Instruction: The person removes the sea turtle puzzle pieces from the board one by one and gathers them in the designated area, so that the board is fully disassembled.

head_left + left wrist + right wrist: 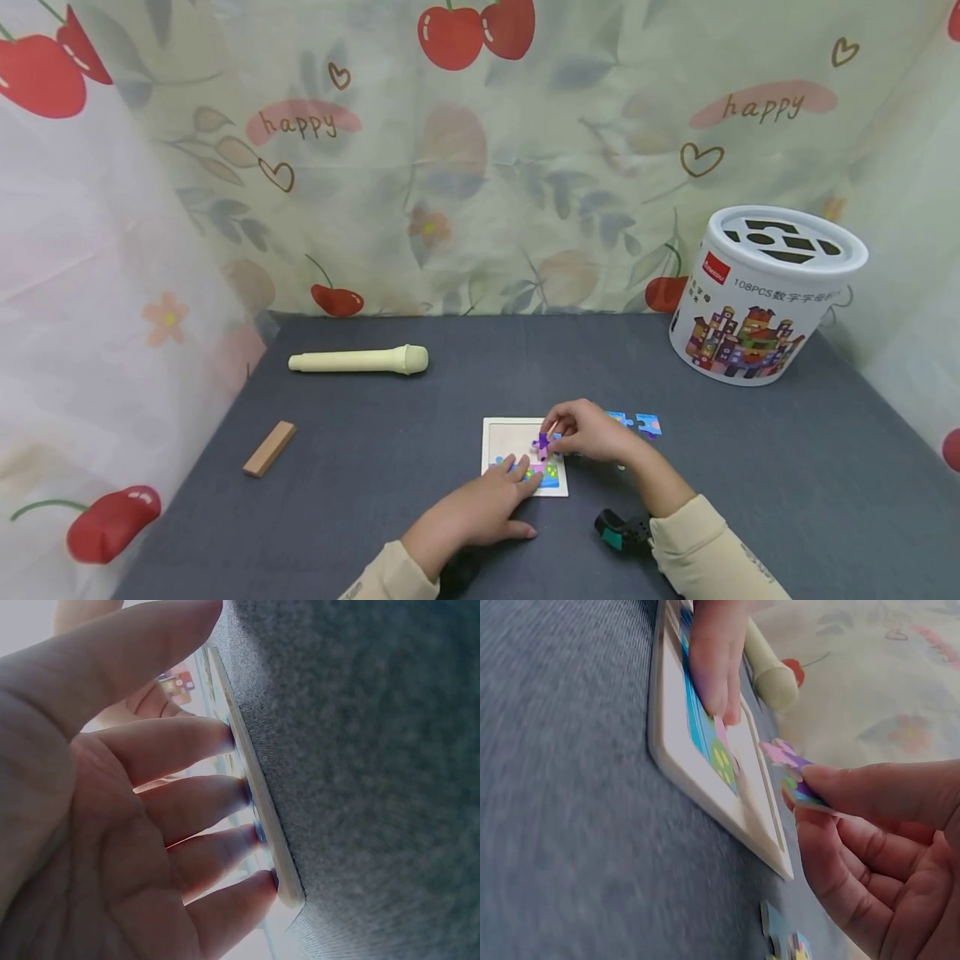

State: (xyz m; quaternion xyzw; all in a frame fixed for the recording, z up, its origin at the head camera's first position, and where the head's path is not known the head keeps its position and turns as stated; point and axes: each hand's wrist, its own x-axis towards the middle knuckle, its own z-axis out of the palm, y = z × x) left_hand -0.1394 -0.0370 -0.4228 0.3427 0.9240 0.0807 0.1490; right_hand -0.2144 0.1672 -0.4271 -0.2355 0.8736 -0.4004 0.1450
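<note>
A white-framed puzzle board point(504, 427) lies on the dark table, with joined colourful pieces along its near side. My left hand point(483, 504) rests on it, straight fingertips pressing the placed pieces point(699, 727) while the thumb lies off the near edge. My right hand point(592, 432) pinches a purple and pink puzzle piece point(795, 769) between thumb and index finger. In the right wrist view that piece is held just above the board, apart from the placed ones. The left wrist view shows the left fingers point(199, 799) touching down along the board's edge.
Loose puzzle pieces point(648, 424) lie right of the board, partly behind the right hand. A cream toy microphone point(360, 360) and a wooden block point(269, 448) lie to the left. A white bucket point(757, 308) stands at the back right. A black strap-like device point(621, 530) is beside the right sleeve.
</note>
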